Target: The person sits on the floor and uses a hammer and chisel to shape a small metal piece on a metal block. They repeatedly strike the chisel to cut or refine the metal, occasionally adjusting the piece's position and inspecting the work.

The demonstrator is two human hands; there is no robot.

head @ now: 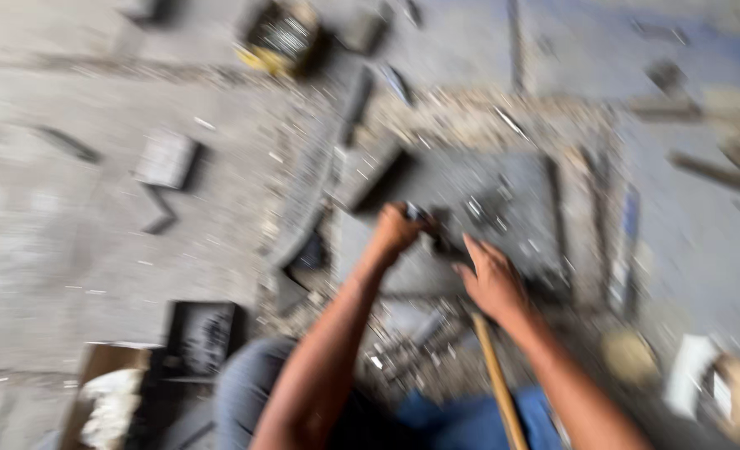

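Concrete floor (pixel 70 250), grey, dusty. Lying on it: a flat grey metal plate (pixel 470 217) ringed by rubble, a small grey block (pixel 166 158), a yellow box (pixel 280 35), an open cardboard box (pixel 103 392). View blurred.

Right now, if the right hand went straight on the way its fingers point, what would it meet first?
Probably the small dark piece on the grey metal plate, just ahead of the right hand; blur makes depth uncertain.
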